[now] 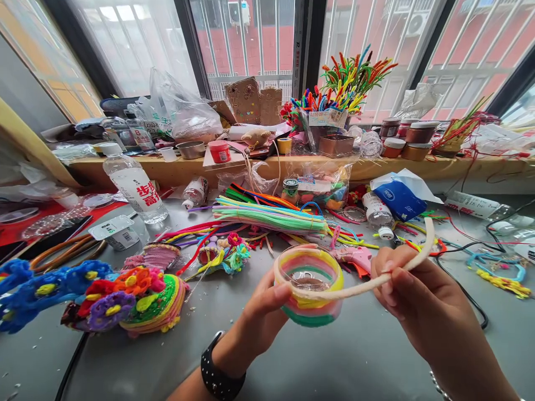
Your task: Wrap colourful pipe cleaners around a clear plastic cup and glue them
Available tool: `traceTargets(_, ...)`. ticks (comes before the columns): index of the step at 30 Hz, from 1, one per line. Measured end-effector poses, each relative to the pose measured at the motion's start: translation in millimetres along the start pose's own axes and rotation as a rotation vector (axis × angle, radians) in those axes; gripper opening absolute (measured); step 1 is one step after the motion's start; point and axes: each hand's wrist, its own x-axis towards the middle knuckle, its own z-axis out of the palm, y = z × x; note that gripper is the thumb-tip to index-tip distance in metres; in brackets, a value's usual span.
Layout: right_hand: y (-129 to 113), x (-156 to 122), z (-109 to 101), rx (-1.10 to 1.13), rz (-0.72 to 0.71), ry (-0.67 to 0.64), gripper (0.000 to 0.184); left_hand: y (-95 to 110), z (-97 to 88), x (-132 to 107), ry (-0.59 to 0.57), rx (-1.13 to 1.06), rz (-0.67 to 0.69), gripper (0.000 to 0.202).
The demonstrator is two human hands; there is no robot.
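My left hand [265, 306] is closed around the side of a clear round cup [311, 317] wrapped in bands of pink, yellow and green pipe cleaner. Its thumb presses the end of a cream pipe cleaner [355, 288] against the cup's upper rim. The strip runs to the right and is pinched between the thumb and fingers of my right hand [418, 295], with its free end curving up past the fingers. Behind the cup lies a pink glue gun [353, 257]. Both hands are held above the grey table [359, 362].
A bundle of pastel pipe cleaners [271, 217] lies behind the hands. Fuzzy flower crafts [125, 301] cover the left side. A water bottle [136, 186] stands upright behind them; another bottle [378, 214] lies near a blue packet [399, 195]. A black cable [472, 303] runs along the right.
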Motion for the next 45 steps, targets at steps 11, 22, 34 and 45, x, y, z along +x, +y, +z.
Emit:
traceTargets(11, 0.8, 4.3, 5.7, 0.005, 0.022, -0.036, 0.01, -1.2, 1.6, 2.7, -0.095, -0.15, -0.053, 0.056)
traceTargets(22, -4.2, 31.2, 36.1, 0.186, 0.162, -0.033, 0.019, 8.2, -3.5, 0.3, 0.004, -0.351, -0.066, 0.051)
traceTargets(34, -7.6, 55.9, 41.2, 0.093, 0.242, -0.189, 0.024, 15.7, -9.9, -3.0, -0.029, -0.34, 0.017, 0.057)
traceTargets(45, -10.0, 63.8, 40.2, -0.075, 0.237, -0.363, 0.023, 17.1, -9.6, -3.6, -0.068, -0.231, 0.08, 0.063)
